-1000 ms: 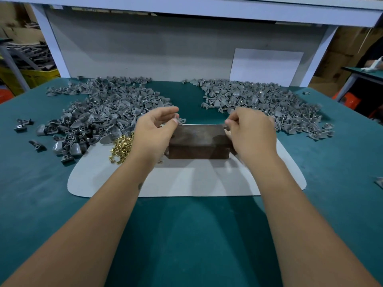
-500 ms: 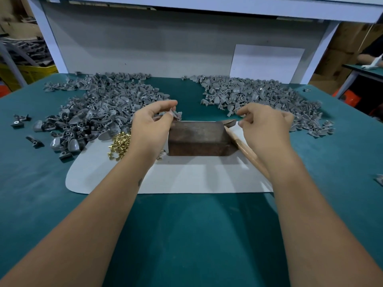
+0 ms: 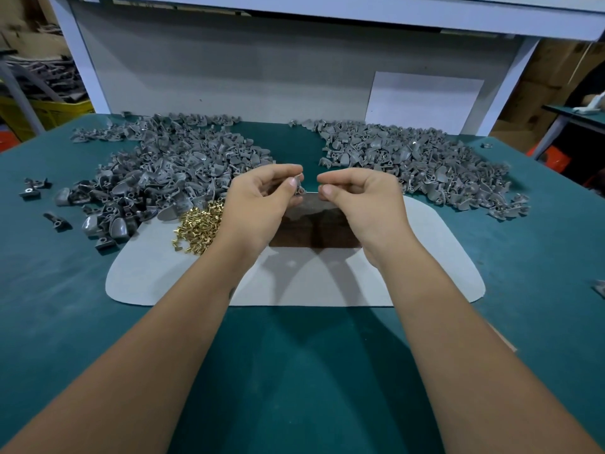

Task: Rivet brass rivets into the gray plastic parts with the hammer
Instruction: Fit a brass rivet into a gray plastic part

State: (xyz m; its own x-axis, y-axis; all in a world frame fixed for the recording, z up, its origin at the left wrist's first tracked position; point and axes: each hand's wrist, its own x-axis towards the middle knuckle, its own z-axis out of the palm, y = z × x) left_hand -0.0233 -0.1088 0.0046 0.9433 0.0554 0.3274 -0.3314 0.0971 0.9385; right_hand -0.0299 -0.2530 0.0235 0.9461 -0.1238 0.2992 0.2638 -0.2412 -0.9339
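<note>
Over the dark block [image 3: 314, 232] at center, our left hand [image 3: 258, 204] pinches a gray part [image 3: 298, 186]. Our right hand [image 3: 360, 201] is curled as if pinching; whether it holds a rivet we cannot tell. We should seat the rivet squarely before hammering. Brass rivets [image 3: 198, 226] lie at nine o'clock of the block, gray piles at eleven and one.

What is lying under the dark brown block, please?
The dark brown block sits on a pale gray mat, which lies on the green table. The left hand and right hand cover the block's ends, so anything there is hidden.
</note>
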